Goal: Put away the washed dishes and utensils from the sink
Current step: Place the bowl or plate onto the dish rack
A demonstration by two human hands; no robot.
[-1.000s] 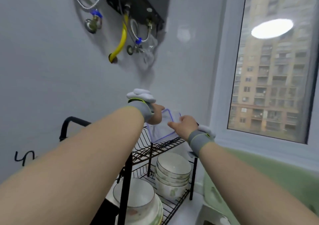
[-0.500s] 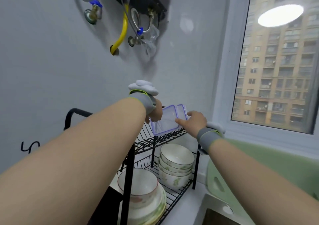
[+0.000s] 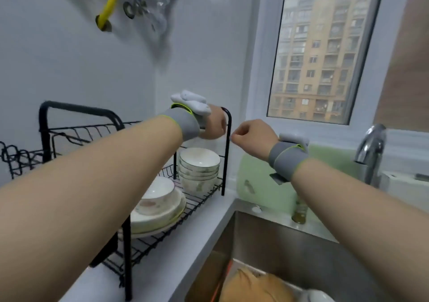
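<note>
Bowls [image 3: 199,162] nest centre frame on rack [image 3: 76,108] lower tier, likely saving space; right hand [image 3: 253,137] curled empty, left hand [image 3: 213,123] grip hidden.

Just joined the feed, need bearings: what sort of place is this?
A home kitchen, most likely: a steel sink with a tap, and a black wire dish rack holding stacked bowls on the counter beside it.
</note>
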